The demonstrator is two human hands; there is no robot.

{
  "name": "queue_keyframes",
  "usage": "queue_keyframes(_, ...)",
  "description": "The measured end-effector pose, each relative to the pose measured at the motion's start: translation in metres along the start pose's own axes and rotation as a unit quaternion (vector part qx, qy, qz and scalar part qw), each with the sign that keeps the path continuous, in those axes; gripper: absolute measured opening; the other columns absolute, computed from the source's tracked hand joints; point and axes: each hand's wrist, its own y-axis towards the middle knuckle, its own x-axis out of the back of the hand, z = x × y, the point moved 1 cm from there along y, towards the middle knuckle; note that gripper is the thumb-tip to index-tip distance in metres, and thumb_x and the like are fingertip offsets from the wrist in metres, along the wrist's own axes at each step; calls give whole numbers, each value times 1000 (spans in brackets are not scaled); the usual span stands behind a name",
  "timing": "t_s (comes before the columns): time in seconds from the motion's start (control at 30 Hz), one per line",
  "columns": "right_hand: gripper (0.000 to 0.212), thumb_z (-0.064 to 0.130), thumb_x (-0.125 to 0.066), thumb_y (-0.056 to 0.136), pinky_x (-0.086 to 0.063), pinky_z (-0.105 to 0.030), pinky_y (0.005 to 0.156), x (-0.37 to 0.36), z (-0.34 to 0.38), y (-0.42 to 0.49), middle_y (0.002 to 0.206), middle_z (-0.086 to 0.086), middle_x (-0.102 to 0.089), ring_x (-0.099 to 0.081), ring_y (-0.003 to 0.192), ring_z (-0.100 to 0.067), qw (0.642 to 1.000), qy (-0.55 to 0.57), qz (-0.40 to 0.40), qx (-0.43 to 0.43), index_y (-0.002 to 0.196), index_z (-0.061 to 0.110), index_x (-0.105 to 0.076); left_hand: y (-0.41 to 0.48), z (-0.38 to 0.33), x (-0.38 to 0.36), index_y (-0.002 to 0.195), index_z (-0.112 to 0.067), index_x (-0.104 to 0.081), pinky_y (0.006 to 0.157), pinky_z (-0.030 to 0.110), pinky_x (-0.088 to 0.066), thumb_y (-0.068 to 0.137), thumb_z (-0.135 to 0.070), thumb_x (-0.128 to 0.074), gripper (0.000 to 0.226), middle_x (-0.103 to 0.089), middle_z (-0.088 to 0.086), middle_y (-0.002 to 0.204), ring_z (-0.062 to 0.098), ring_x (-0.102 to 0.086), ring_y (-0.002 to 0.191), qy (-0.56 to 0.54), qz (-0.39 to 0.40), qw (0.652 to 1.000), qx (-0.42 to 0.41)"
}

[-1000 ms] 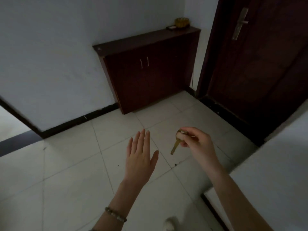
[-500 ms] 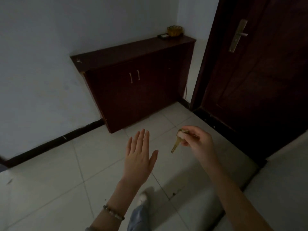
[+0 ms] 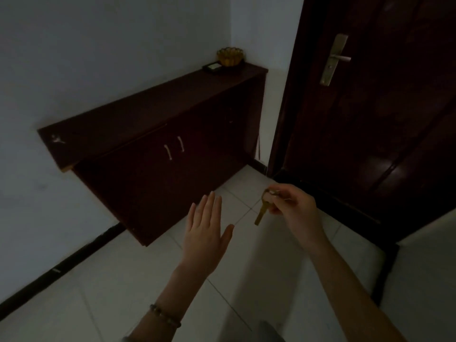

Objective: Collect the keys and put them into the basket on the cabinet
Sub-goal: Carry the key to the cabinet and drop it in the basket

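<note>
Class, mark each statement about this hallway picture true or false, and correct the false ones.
1. The right hand pinches the keys. True.
2. The left hand holds a key. False: it is open and empty.
3. The basket sits at the cabinet end nearest the door. True.
4. The keys are already in the basket. False: they hang from the right hand's fingers.
5. The cabinet doors stand open. False: they are shut.
</note>
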Motion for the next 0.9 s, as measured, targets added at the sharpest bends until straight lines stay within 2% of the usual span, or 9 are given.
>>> queue_keyframes(0.13,16,10,-66,79,-54,-18,61,-2,-10,65,83,-7,-68,-65,69,-12,1000,-6,-20,-6,88,23,-69,63,17,-24,140,-2,-30,111,51,-17,92,-47,-29,66,-35,17,146,30,-28,136,-11,8,1000,-7)
queue_keyframes(0.23,21,10,-66,79,-54,-18,62,-1,-20,120,81,-3,-69,-66,70,-12,1000,-13,-22,1,86,30,-69,118,24,-43,139,-2,-31,111,50,-16,91,-47,-29,66,-35,18,146,30,-28,136,-17,4,1000,-8)
queue_keyframes(0.37,23,12,-69,78,-54,-17,62,2,-25,204,75,3,-70,-66,71,-12,1000,-2,-19,5,82,34,-69,197,26,-67,141,-2,-29,112,50,-12,92,-42,-43,64,-32,18,148,31,-25,138,-16,-4,1000,-12)
queue_keyframes(0.53,19,7,-65,81,-53,-14,60,13,-15,316,82,-4,-69,-65,67,-6,1000,10,-14,6,93,20,-67,306,23,-90,139,-1,-32,111,52,-16,93,-45,-34,64,-35,19,146,32,-28,136,-7,-5,1000,-8)
queue_keyframes(0.67,17,6,-64,81,-58,-23,66,22,-6,394,83,-10,-68,-65,70,-12,1000,1,-9,7,92,18,-67,384,25,-106,136,0,-37,108,54,-21,86,-36,-59,66,-41,20,142,34,-34,133,1,-24,1000,-6)
queue_keyframes(0.73,18,5,-63,81,-58,-26,68,23,-5,426,82,-8,-67,-64,71,-14,1000,-2,-4,6,89,22,-66,415,28,-114,136,-1,-37,108,53,-21,88,-38,-56,64,-41,20,142,33,-35,133,2,-25,1000,-4)
queue_keyframes(0.83,18,3,-62,81,-57,-31,70,22,-9,471,82,-10,-66,-64,71,-17,1000,-2,-7,1,90,19,-67,456,35,-124,137,-2,-36,109,51,-20,90,-44,-38,63,-41,18,143,32,-35,133,1,-20,1000,6)
queue_keyframes(0.9,17,3,-63,81,-57,-34,71,19,-13,501,85,-13,-67,-65,74,-22,1000,-5,-5,-3,91,16,-67,485,41,-132,137,-2,-36,110,51,-20,90,-43,-39,62,-41,19,143,32,-35,133,-2,-21,1000,9)
